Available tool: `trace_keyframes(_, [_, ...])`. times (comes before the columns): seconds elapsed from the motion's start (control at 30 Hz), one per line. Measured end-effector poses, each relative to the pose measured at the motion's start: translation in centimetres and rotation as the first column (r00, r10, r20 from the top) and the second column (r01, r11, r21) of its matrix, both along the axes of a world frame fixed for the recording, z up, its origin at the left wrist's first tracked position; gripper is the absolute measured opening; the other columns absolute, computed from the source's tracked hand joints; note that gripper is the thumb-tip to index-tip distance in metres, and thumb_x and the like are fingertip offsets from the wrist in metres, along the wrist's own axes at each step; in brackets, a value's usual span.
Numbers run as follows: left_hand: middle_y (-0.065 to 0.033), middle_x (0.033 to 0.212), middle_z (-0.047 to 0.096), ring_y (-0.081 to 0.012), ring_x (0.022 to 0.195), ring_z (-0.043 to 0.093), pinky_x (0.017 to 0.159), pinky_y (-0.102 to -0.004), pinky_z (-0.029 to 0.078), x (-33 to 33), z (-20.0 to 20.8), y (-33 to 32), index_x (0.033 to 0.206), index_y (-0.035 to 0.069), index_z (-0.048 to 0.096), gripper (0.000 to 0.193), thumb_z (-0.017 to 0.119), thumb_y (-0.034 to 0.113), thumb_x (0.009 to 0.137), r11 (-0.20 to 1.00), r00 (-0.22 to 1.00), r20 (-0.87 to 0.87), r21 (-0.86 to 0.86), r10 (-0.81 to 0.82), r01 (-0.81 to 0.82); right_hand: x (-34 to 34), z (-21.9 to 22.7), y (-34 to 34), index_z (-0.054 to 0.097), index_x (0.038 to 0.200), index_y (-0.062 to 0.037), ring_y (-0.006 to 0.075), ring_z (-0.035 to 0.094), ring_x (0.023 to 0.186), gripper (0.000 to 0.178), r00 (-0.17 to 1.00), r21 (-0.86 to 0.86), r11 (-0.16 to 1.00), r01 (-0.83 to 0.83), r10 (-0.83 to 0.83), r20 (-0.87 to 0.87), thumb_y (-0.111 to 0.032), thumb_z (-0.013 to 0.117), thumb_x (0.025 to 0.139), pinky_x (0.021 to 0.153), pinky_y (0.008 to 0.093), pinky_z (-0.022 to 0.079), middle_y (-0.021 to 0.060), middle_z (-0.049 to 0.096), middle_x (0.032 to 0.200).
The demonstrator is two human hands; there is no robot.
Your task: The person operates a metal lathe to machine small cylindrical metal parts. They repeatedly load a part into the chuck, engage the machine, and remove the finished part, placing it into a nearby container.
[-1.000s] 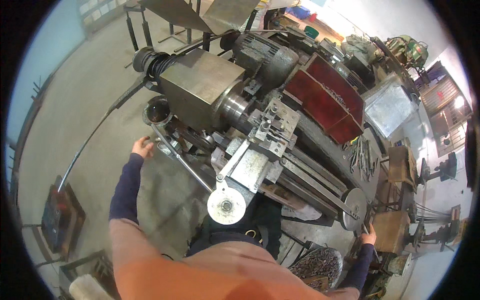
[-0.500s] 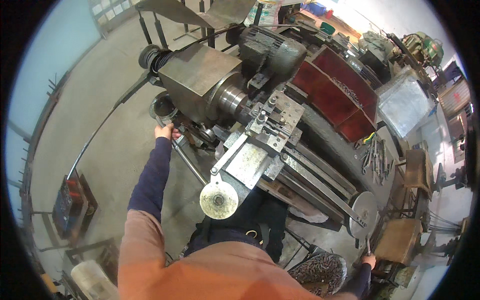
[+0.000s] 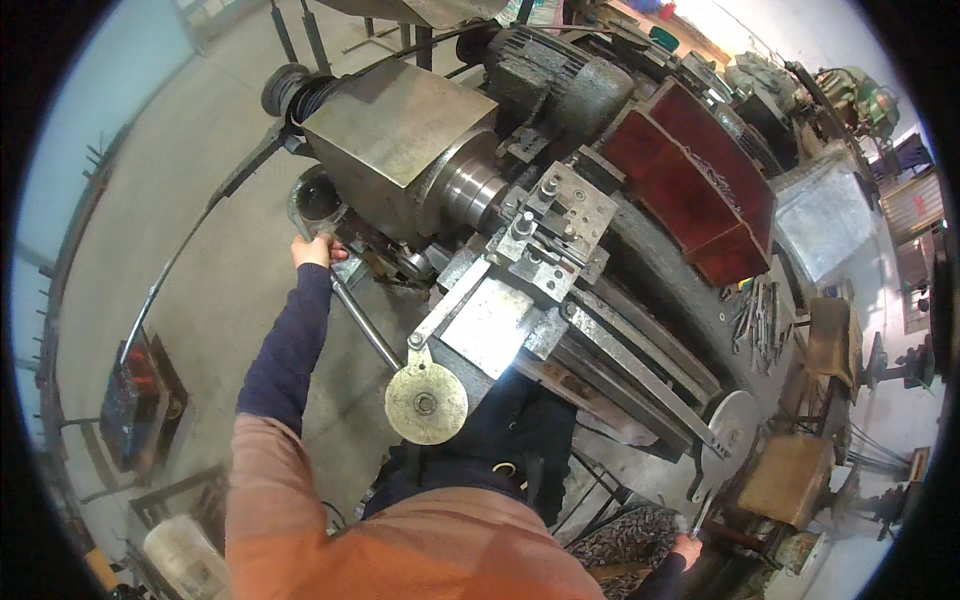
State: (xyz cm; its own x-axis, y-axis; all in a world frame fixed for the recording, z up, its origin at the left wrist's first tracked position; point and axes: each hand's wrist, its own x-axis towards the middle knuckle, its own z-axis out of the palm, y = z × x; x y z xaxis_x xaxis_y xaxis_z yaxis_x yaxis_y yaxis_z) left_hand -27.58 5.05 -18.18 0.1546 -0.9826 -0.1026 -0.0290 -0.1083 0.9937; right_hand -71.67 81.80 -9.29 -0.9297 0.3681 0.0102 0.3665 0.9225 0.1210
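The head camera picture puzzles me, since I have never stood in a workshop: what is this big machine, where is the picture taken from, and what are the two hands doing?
The picture comes from a camera worn on the person's head, looking down, so straight edges bend near the rim. The big grey machine is a metal lathe, seen from above. The left hand reaches out to a lever at the machine's left end, beside a round dark opening. The right hand is low at the far right end, at a thin metal handle. Between them sit a round handwheel, a tool post studded with bolts, and a red tray behind.
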Motion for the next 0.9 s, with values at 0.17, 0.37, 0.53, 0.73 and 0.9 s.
trace_keyframes(0.17, [-0.0187, 0.063, 0.057, -0.0263, 0.043, 0.058, 0.038, -0.0341, 0.049, -1.2, 4.9, 1.8, 0.095, -0.011, 0.035, 0.031, 0.05, -0.005, 0.069, 0.988, 0.995, -0.071, 0.144, 0.072, -0.062, 1.3, 2.5, -3.4, 0.063, 0.093, -0.0027, 0.0361, 0.057, 0.094, 0.04, 1.0, -0.103, 0.995, 0.015, -0.014, 0.015, -0.029, 0.057, 0.064, 0.082, 0.0442, 0.043, 0.0214, 0.061, 0.096])
trace_keyframes(0.37, [-0.0173, 0.059, 0.056, -0.0256, 0.042, 0.058, 0.038, -0.0356, 0.05, -1.8, 5.2, 0.9, 0.079, -0.013, 0.044, 0.016, 0.05, -0.005, 0.067, 0.995, 0.996, 0.053, 0.067, 0.07, -0.073, -8.7, 0.6, 3.4, 0.064, 0.083, -0.0003, 0.0388, 0.059, 0.085, 0.033, 0.969, 0.159, 0.958, -0.237, 0.246, -0.036, -0.028, 0.056, 0.066, 0.075, 0.0462, 0.046, 0.0219, 0.062, 0.089])
trace_keyframes(0.53, [-0.0168, 0.055, 0.055, -0.0249, 0.041, 0.058, 0.037, -0.033, 0.049, -0.4, 2.2, 0.1, 0.062, -0.013, 0.048, 0.011, 0.051, -0.003, 0.065, 0.99, 0.948, 0.315, -0.112, -0.046, 0.085, -14.6, 1.8, 3.3, 0.063, 0.084, -0.0017, 0.0355, 0.061, 0.086, 0.033, 0.938, 0.056, 0.937, -0.345, 0.346, -0.008, -0.026, 0.061, 0.062, 0.076, 0.0427, 0.047, 0.0209, 0.063, 0.086])
trace_keyframes(0.73, [-0.017, 0.057, 0.055, -0.025, 0.041, 0.057, 0.037, -0.0335, 0.049, -1.8, 5.1, 1.2, 0.065, -0.012, 0.048, 0.01, 0.052, -0.003, 0.066, 0.994, 0.995, 0.098, 0.105, 0.01, -0.02, -10.0, 0.3, 3.9, 0.063, 0.084, -0.0016, 0.0358, 0.06, 0.088, 0.035, 0.977, 0.06, 0.976, -0.209, 0.211, -0.027, -0.03, 0.06, 0.063, 0.076, 0.0423, 0.047, 0.0216, 0.063, 0.09])
trace_keyframes(0.9, [-0.0164, 0.057, 0.055, -0.0246, 0.041, 0.057, 0.039, -0.0333, 0.049, -2.0, 4.2, 1.1, 0.068, -0.012, 0.048, 0.011, 0.052, -0.002, 0.066, 0.997, 0.993, 0.116, 0.071, 0.034, -0.043, -2.7, 1.6, -0.3, 0.064, 0.092, -0.0013, 0.0357, 0.06, 0.091, 0.039, 1.0, 0.056, 0.998, 0.016, -0.017, 0.021, -0.03, 0.054, 0.068, 0.079, 0.0424, 0.047, 0.02, 0.062, 0.097])
